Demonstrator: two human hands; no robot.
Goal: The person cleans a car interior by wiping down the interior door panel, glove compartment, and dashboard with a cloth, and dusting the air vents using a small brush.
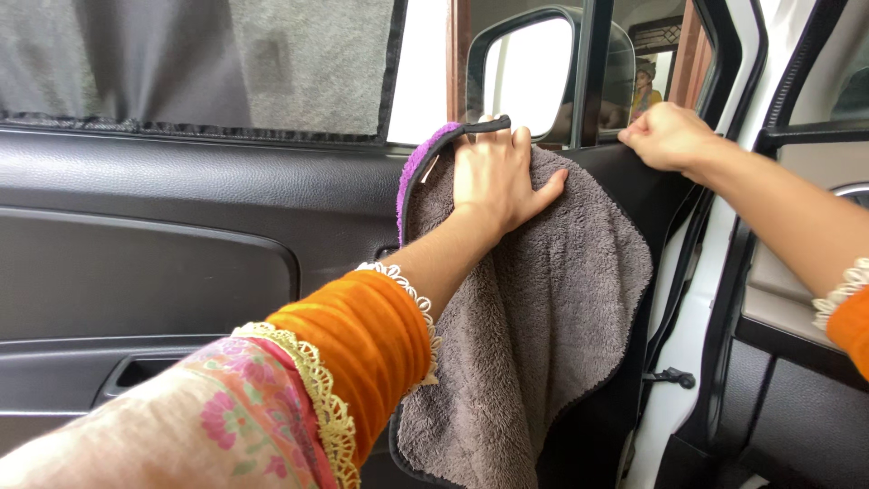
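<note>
Here my left hand (496,177) lies spread flat on the grey microfibre cloth (534,335), which hangs long-axis down the dark door panel (181,235) directly beneath that palm, while my right hand (665,136), fist closed, grips the door's far edge to the right.

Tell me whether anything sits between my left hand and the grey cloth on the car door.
Nothing visible does: the left hand lies flat on the grey cloth, pressing it against the door panel. The right hand grips the door edge, apart from the cloth.

Bright window glare, dim sharp interior.
</note>
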